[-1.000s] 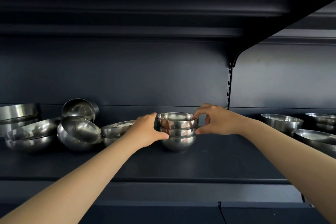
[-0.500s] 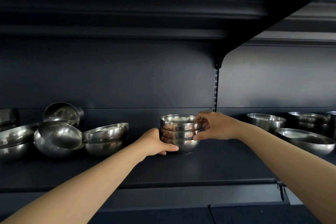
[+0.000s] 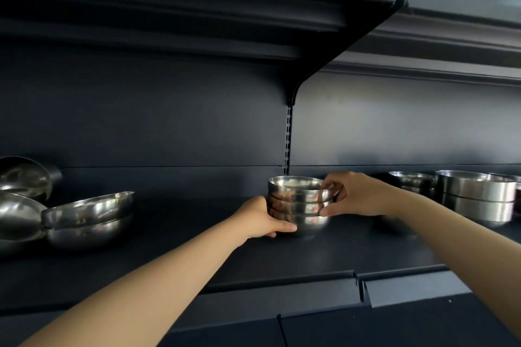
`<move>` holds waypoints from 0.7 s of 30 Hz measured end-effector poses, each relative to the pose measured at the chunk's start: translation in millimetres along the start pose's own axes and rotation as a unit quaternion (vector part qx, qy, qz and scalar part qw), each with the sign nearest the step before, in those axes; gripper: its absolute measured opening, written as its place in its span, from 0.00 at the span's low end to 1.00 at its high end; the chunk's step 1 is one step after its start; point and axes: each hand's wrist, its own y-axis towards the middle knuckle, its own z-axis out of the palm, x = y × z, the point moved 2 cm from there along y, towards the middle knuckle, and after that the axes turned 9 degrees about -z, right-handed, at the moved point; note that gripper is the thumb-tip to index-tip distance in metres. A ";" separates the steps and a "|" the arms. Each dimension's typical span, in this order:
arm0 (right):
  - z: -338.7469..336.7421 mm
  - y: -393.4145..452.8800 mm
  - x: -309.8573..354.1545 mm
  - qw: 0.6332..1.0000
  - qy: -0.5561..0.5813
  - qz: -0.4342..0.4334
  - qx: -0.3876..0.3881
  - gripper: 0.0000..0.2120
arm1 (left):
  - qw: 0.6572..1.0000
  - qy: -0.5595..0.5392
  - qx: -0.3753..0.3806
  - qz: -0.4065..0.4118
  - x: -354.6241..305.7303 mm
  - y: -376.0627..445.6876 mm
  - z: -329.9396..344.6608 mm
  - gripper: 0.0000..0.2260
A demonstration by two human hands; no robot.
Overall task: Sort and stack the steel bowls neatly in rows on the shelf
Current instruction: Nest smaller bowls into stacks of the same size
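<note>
A stack of three small steel bowls (image 3: 298, 204) stands on the dark shelf (image 3: 197, 236), just left of the upright post. My left hand (image 3: 260, 218) grips the stack's lower left side, thumb curled under the bottom bowl. My right hand (image 3: 356, 194) grips its right side, fingers over the top rim and thumb on the middle bowl. To the left lies a loose heap of larger steel bowls (image 3: 87, 217), some tilted. On the right sit stacked wide steel bowls (image 3: 476, 197) and a smaller stack (image 3: 410, 182) behind my right hand.
An upper shelf (image 3: 197, 3) on a bracket (image 3: 332, 65) overhangs the bowls. The slotted post (image 3: 287, 141) runs down the back panel. Bare shelf lies between the small stack and the left heap. The shelf's front lip (image 3: 282, 287) is near my forearms.
The stack, held by both hands, has moved right along the shelf, away from the left heap and toward the right-hand bowls. My view has swung right.
</note>
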 end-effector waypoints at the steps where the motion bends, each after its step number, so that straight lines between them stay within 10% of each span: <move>1: -2.5 -2.5 -3.9 1.000 0.001 0.006 0.003 0.23 | 1.000 0.003 0.000 0.002 -3.0 1.3 4.5 0.21; 13: -39.6 2.7 9.4 0.978 -0.191 0.014 0.079 0.24 | 0.982 0.153 -0.098 0.050 -13.2 -37.5 -4.6 0.31; 21: -6.5 39.7 153.7 0.970 -0.150 -0.192 0.020 0.16 | 0.894 0.321 -0.298 0.097 37.4 -142.5 -124.2 0.22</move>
